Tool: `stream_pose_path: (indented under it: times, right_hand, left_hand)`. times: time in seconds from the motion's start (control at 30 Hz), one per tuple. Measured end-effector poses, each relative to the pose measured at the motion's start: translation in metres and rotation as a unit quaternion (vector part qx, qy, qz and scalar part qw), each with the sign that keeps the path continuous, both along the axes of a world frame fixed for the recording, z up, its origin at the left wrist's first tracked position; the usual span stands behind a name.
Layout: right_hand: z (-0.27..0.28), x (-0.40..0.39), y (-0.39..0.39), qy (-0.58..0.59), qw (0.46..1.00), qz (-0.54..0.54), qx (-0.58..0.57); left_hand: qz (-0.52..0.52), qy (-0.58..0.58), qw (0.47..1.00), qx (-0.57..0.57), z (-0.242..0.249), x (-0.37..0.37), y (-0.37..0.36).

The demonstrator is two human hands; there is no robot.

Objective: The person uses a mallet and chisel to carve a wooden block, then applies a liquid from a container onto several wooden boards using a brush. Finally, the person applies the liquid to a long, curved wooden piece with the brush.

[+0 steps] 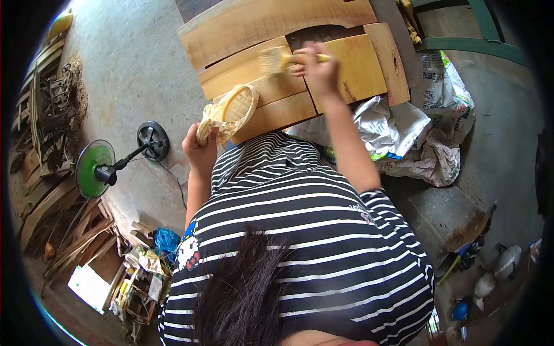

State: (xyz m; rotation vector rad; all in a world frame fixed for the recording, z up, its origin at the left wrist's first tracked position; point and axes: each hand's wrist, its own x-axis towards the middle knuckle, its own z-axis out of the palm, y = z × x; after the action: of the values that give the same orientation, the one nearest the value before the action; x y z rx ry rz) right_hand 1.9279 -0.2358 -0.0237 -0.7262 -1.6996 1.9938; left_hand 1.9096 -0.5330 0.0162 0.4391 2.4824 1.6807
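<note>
The right hand (320,72) pinches the brush (285,59) by its handle, bristles blurred over the boards (355,66). The left hand (199,144) clasps the tub (239,109) at their near-left corner. Light, even strokes along the grain, tub level, would likely work best.

Wooden boards (359,64) on brown tabletop (409,60)

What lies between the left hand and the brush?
In the head view, the pale container that the left hand holds, then wooden boards up to the blurred brush.
</note>
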Motion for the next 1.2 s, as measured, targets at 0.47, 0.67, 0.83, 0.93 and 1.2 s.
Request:
stream_pose_path:
  times: [0.47,0.67,0.83,0.93,1.2]
  right_hand:
    - [0.042,0.044,0.167,-0.043,0.963,-0.245,0.106]
    - [0.025,0.078,0.165,-0.162,0.953,-0.138,0.215]
    - [0.078,0.091,0.228,-0.375,0.879,-0.067,0.287]
    - [0.047,0.080,0.304,-0.197,0.904,-0.069,0.373]
    - [-0.017,0.084,0.297,-0.124,0.984,-0.063,0.109]
  left_hand:
    - [-0.027,-0.017,0.999,-0.008,0.003,-0.014,0.005]
    - [-0.026,-0.020,0.999,-0.020,0.006,-0.011,0.010]
    - [-0.030,-0.026,0.999,-0.006,0.003,-0.012,0.008]
    - [-0.023,-0.027,0.999,0.004,0.005,-0.014,0.011]
    - [-0.017,-0.024,1.000,-0.008,0.008,-0.011,0.016]
